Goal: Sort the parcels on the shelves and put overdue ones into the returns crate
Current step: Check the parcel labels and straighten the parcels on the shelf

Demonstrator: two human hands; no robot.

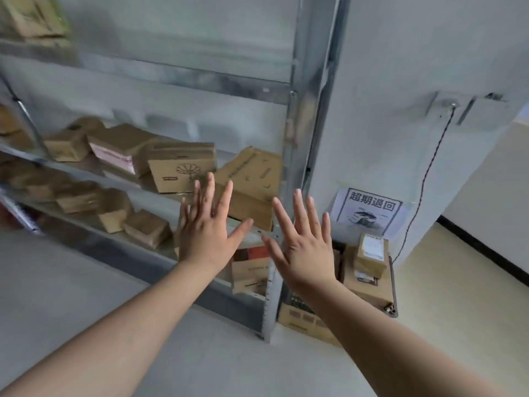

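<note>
Both hands up w/ fingers spread wide, holding nothing: left hand (204, 230), right hand (305, 245). Parcels (183, 170) along metal shelves (200, 78); tilted parcel (249, 184) at middle shelf's right end. Returns crate (392, 285) on floor beside rack's right post, parcels inside.

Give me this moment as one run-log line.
left hand: open, empty | right hand: open, empty | target: tilted parcel at shelf end | returns crate: holds parcels

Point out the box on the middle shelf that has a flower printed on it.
It is the cardboard box with the flower print, just above the left hand. Its front face shows a round flower outline; the tilted box to its right shows only lines and slots.
</note>
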